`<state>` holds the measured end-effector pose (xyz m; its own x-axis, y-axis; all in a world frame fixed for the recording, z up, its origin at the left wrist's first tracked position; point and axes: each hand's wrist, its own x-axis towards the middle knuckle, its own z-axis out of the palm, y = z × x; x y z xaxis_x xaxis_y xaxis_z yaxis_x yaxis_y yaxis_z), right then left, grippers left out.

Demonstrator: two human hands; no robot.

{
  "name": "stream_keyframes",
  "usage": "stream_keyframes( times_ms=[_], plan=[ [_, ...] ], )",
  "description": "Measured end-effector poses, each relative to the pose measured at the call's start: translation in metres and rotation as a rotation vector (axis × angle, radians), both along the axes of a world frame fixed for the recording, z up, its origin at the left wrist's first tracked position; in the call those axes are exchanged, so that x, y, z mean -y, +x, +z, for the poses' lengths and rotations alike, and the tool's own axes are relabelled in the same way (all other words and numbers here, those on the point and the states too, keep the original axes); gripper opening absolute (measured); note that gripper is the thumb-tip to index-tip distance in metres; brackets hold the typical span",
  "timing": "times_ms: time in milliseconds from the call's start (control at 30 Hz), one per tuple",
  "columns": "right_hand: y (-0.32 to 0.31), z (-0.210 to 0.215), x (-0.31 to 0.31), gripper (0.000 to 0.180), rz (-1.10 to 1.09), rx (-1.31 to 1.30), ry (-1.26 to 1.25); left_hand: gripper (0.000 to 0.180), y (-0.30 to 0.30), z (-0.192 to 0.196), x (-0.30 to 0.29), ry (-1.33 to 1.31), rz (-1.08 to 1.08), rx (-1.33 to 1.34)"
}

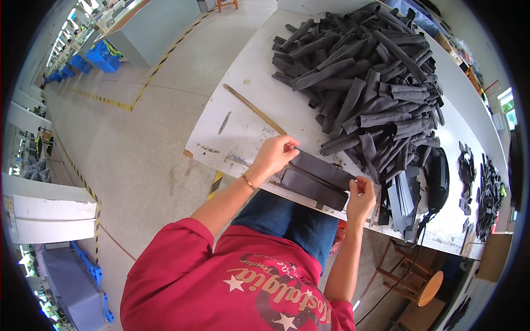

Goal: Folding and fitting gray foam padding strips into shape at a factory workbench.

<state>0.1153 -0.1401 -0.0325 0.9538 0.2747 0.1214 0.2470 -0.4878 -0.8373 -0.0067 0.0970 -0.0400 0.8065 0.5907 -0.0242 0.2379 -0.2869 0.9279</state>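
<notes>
A dark grey fabric strip (pixel 323 169) is stretched between my hands above the near edge of the white table (pixel 212 118). My left hand (pixel 274 156) pinches its left end between thumb and fingers. At its right end, my right hand (pixel 361 197) is closed on a corner in the same way. Just nearer to me, a second flat dark grey piece (pixel 312 190) lies along the table edge, partly covered by the first. A thin wooden stick (pixel 254 108) lies slantwise beyond my left hand.
A big heap of rolled dark grey fabric pieces (pixel 359 71) covers the table's far side. Right of my right hand are flat grey strips (pixel 403 199) and a black curved object (pixel 439 179) with a cord. A wooden stool (pixel 422 284) stands below; blue crates (pixel 103 57) sit far left.
</notes>
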Motion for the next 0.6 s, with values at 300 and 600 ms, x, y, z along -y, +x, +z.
stream_keyframes(
  times_ms=[300,600],
  plan=[
    [0.007,-0.003,0.009,0.019,-0.019,0.021,-0.082,0.017,0.009,0.007,0.002,0.176,0.041,0.018],
    [0.053,0.021,0.101,0.016,-0.216,0.366,-0.335,0.010,0.085,0.036,0.002,0.227,0.003,0.321]
  ],
)
